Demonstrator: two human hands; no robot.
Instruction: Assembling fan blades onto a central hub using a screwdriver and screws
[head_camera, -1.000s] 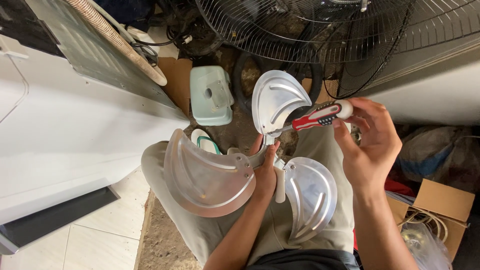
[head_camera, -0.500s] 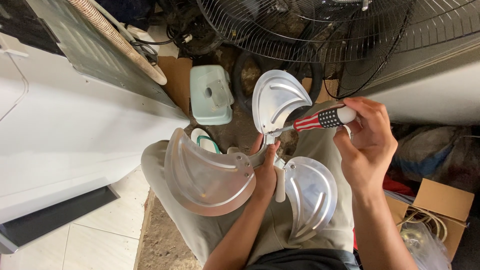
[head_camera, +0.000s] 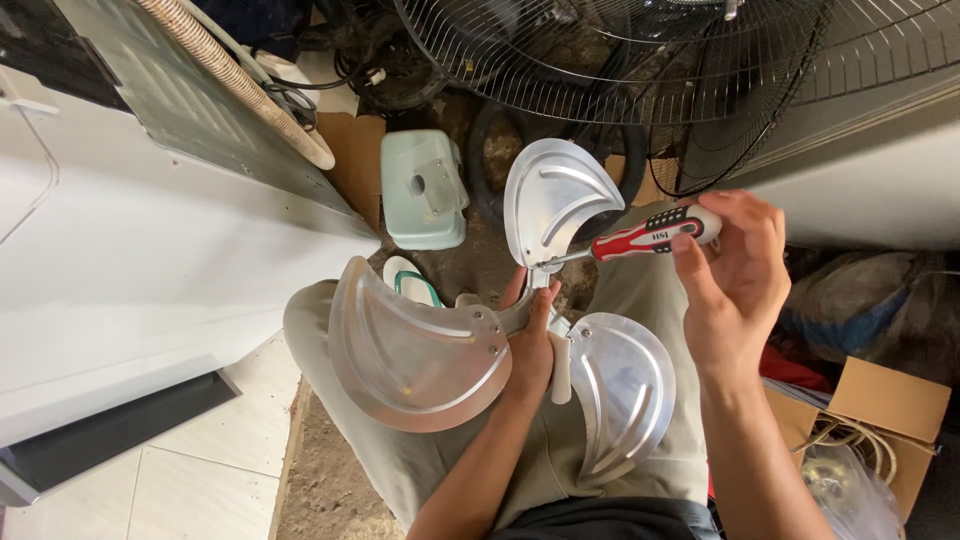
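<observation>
— What does the left hand (head_camera: 530, 340) hold?

— It is wrapped around the hub of a three-bladed silver metal fan propeller (head_camera: 505, 325), fingers closed tight on the centre where the blades meet. The propeller rests over the person's lap, on the khaki trousers (head_camera: 640, 290), one blade toward the left knee, one up and away from the body, one toward the right thigh.

— And the right hand (head_camera: 735, 275)?

— Its fingers are pinched shut on the red, black and white handle of a screwdriver (head_camera: 640, 237). The shaft runs leftward and its tip touches the base of the upper blade, just beside the hub.

— What lies around them?

— A pale green plastic stool (head_camera: 422, 190) stands on the dirt floor beyond the knees, with a green-strapped white sandal (head_camera: 410, 280) near it. A black wire fan guard (head_camera: 640, 60) spreads across the top. A white appliance cabinet (head_camera: 130, 260) fills the left side, and an open cardboard box (head_camera: 890, 410) sits by the right arm.
</observation>
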